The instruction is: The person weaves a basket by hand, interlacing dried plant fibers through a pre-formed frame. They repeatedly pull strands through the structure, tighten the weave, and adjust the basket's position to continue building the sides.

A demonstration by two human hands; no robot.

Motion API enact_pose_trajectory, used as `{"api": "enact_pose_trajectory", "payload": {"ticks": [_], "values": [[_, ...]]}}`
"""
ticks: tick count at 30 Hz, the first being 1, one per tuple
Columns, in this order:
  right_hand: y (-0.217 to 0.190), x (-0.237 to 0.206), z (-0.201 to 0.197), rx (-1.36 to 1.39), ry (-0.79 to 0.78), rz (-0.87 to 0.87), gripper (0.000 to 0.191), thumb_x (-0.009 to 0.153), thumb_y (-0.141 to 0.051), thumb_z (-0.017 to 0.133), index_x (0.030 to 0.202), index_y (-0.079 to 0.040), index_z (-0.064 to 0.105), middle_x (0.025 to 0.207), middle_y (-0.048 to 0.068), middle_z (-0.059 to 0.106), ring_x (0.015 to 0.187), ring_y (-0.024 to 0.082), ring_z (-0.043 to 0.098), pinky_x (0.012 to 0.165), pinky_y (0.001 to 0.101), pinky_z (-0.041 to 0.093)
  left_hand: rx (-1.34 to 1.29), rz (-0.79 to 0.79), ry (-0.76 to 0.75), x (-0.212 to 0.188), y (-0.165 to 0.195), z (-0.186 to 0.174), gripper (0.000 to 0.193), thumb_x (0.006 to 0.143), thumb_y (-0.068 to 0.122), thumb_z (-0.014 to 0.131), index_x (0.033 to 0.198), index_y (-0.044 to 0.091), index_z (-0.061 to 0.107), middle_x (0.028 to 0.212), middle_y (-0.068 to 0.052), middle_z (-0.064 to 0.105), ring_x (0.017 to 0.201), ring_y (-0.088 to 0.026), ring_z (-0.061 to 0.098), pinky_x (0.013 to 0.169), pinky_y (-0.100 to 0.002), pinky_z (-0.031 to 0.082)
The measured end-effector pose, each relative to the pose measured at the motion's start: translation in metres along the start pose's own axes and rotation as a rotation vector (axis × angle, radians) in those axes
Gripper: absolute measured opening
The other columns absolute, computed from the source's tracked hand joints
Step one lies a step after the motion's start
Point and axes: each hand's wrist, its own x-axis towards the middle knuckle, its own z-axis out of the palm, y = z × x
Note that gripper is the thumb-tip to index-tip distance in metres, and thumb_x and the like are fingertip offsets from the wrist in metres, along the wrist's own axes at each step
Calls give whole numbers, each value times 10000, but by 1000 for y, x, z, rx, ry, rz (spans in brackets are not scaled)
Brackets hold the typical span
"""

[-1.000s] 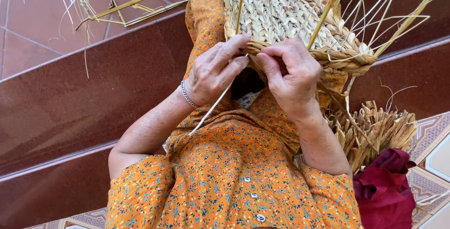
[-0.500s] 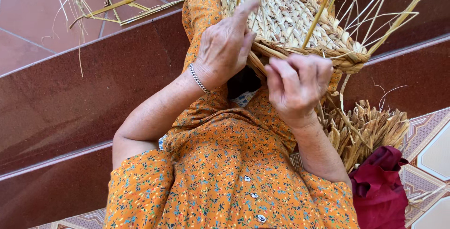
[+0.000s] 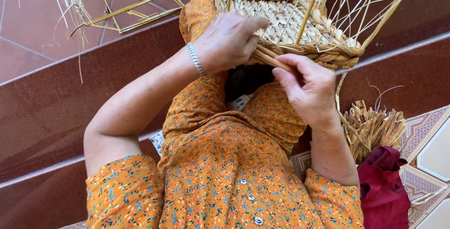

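Note:
A half-woven straw basket rests on my knees, its braided rim towards me and thin upright stakes rising from it. My left hand, with a silver bracelet on the wrist, grips the near rim of the basket from the left. My right hand pinches a flat straw strand that runs along the rim's near edge. Both hands almost touch at the rim. I wear an orange flowered dress.
A bundle of dry straw lies at my right side, above a dark red cloth. Another wire-and-straw frame stands at the upper left. Reddish-brown stone steps run under me; patterned tiles lie at the right.
My left hand has moved up from beside the right hand onto the basket rim. The thin stick it held a second ago is gone from view. My right hand now pulls the strand along the rim.

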Motion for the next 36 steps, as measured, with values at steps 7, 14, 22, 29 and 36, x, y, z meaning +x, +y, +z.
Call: {"api": "enact_pose_trajectory", "payload": {"ticks": [7,14,22,29,36], "values": [[-18,24,4,-627,190,-599,264,969,15,813,1216,-5,721,1052,117,653,967,239,633,784,375,564,-236,334,204,-34,10,-12,519,812,46,665,1312,-49,565,1207,-262,599,1067,-430,622,909,-467,527],[-24,45,-8,-848,-49,-377,135,1037,-213,764,1054,-79,768,773,48,689,692,175,651,579,331,478,-128,158,38,-34,13,-11,299,881,253,764,1021,40,607,982,-135,624,954,-349,652,792,-465,524],[12,75,-42,-144,-488,301,127,955,-220,728,946,-115,798,674,31,731,557,98,588,485,298,432,0,203,312,-29,18,19,249,960,95,648,1172,-12,575,957,-144,627,877,-341,647,732,-451,536],[19,41,-23,-419,-39,-201,394,907,-351,833,1102,-28,722,708,82,689,598,186,659,545,329,490,-51,190,282,-39,7,14,141,1033,114,701,1134,70,615,1219,-150,639,875,-269,685,690,-377,556],[35,40,9,-538,142,-271,354,1058,-363,792,909,-100,608,742,36,655,634,206,663,582,363,494,80,433,333,-40,7,14,164,973,36,644,1072,38,513,1200,-153,608,955,-288,704,759,-386,584]]}}
